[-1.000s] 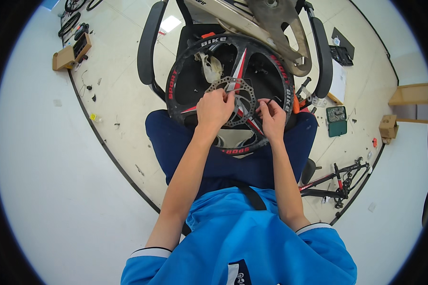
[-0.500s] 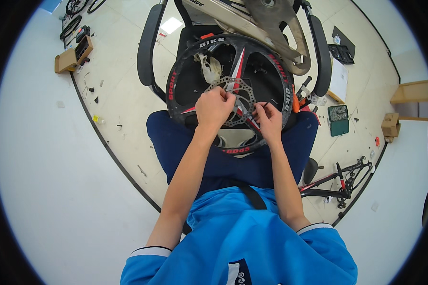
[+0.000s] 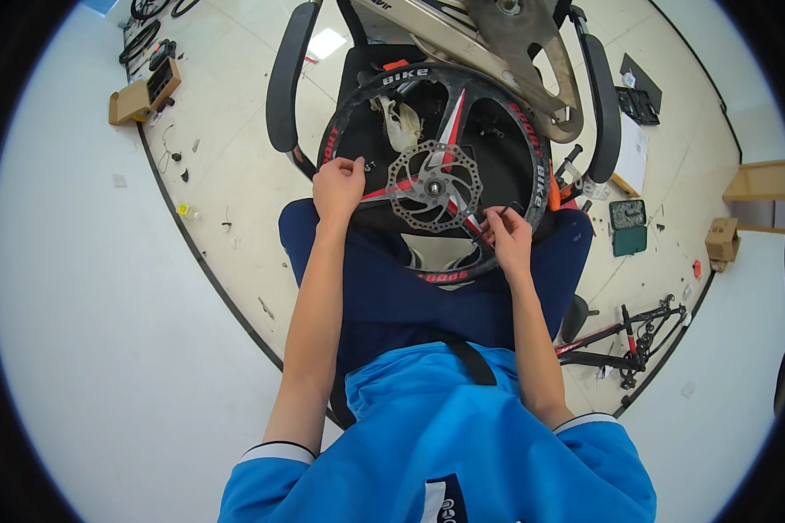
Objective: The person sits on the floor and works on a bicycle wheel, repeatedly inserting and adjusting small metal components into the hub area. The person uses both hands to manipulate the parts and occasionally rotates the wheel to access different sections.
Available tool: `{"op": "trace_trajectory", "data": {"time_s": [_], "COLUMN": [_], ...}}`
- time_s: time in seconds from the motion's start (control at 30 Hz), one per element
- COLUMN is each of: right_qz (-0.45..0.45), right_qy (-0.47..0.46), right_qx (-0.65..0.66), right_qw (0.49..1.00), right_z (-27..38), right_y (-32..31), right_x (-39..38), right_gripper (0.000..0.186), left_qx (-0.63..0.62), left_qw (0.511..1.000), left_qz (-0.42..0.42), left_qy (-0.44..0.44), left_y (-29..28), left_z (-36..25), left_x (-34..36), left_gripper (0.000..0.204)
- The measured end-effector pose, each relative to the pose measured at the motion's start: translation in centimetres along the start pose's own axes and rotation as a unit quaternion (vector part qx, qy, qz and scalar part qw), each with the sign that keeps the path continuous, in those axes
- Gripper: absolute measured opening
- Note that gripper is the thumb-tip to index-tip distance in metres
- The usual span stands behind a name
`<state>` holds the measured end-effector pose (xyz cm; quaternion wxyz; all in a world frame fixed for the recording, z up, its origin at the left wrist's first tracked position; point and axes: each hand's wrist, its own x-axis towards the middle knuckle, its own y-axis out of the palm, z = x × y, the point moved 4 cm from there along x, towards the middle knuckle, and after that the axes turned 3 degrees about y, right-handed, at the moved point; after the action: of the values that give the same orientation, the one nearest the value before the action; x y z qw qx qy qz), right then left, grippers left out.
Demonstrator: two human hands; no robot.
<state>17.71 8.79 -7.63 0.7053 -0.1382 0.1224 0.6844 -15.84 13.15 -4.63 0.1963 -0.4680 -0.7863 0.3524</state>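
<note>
A bicycle wheel (image 3: pixel 532 174) with black tyre and red-and-white spokes lies on a black chair seat over my lap. A perforated silver brake disc (image 3: pixel 416 170) sits on its hub, uncovered. My left hand (image 3: pixel 340 183) is pinched over the wheel's left side, beside small pieces; what it holds is too small to name. My right hand (image 3: pixel 508 234) grips a thin black tool, apparently a hex key, below the disc's right edge. A crumpled pale bag (image 3: pixel 399 122) lies within the rim.
A large metal frame part (image 3: pixel 523 61) rests beyond the wheel between the armrests (image 3: pixel 286 87). On the floor are an open cardboard box (image 3: pixel 129 103), a green case (image 3: pixel 629 242), a black bike frame (image 3: pixel 624 357) and scattered small parts. Wooden shelving (image 3: pixel 754 179) stands far right.
My left hand has moved leftward off the brake disc to the wheel's left side, uncovering the hub. My right hand and its tool have moved lower, away from the disc.
</note>
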Motion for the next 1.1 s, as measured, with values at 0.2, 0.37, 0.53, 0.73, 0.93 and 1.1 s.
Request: {"op": "trace_trajectory", "data": {"time_s": [0.2,0.37,0.53,0.73,0.93,1.1], "right_qz": [0.004,0.04,0.052,0.031,0.068,0.144], "right_qy": [0.007,0.029,0.038,0.016,-0.002,-0.01], "right_qx": [0.004,0.06,0.035,-0.022,0.094,0.141], "right_qw": [1.0,0.997,0.997,0.999,0.993,0.98], "right_z": [0.1,0.6,1.9,2.7,5.6,8.3], "right_y": [-0.7,1.1,3.0,2.9,2.8,1.5], "right_x": [0.6,1.2,1.2,1.3,0.0,-1.8], "right_gripper": [0.02,0.023,0.018,0.013,0.012,0.026], "left_qx": [-0.087,-0.219,-0.291,-0.33,-0.4,-0.47], "left_qw": [0.996,0.976,0.956,0.943,0.915,0.879], "left_qz": [0.014,0.012,0.04,0.036,0.045,0.079], "left_qy": [-0.004,0.003,-0.023,0.024,0.027,0.007], "left_y": [0.2,1.9,3.3,3.2,1.2,-2.6], "left_z": [-1.2,-2.0,-0.8,-0.7,-2.7,-6.3], "left_x": [-2.3,-6.0,-7.5,-6.7,-7.1,-8.6], "left_gripper": [0.035,0.029,0.024,0.022,0.018,0.018]}}
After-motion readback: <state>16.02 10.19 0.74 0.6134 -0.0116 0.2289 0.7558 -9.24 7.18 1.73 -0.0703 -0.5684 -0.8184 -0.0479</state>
